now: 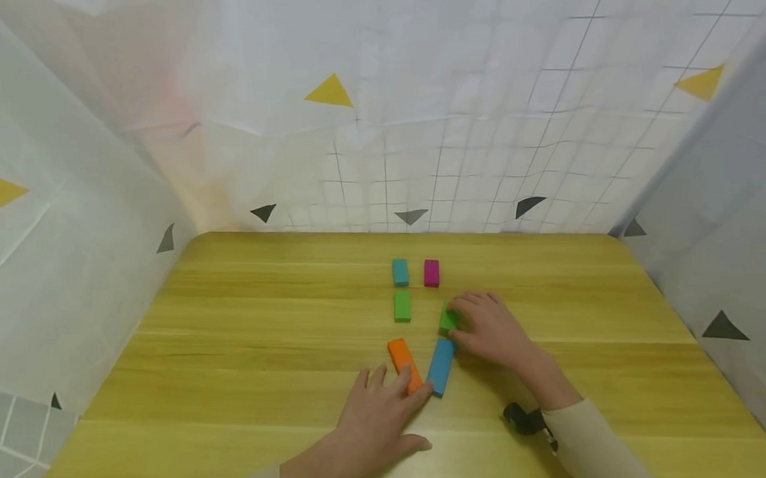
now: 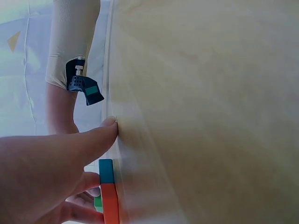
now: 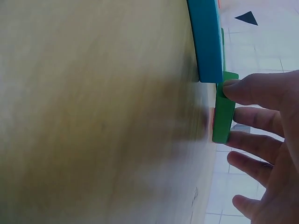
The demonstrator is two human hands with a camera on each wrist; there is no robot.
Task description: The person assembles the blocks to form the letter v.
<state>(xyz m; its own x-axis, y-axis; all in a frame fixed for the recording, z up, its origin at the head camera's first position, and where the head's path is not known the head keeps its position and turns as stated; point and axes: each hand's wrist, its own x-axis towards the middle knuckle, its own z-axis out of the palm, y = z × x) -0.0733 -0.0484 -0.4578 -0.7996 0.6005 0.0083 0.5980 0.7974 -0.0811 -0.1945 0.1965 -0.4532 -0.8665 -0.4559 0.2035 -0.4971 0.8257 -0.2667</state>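
My right hand [image 1: 491, 329] pinches a green block [image 3: 225, 112] near one end with the thumb, while its fingers touch the other end. Just below that block in the head view lies a blue block [image 1: 441, 367], its far end close to the green one. My left hand [image 1: 378, 424] is spread low over the table, fingers extended. One fingertip lies on an orange block [image 1: 402, 354], and the index fingertip is at the near end of the blue block. The left thumb [image 2: 100, 140] sticks out to the side.
Farther back, a second green block [image 1: 402, 307], a teal block [image 1: 400, 272] and a magenta block [image 1: 431, 273] lie on the wooden table [image 1: 257, 333]. White sheets [image 1: 232, 168] with triangle marks enclose the back and sides. A black device [image 1: 524, 419] hangs at the right sleeve.
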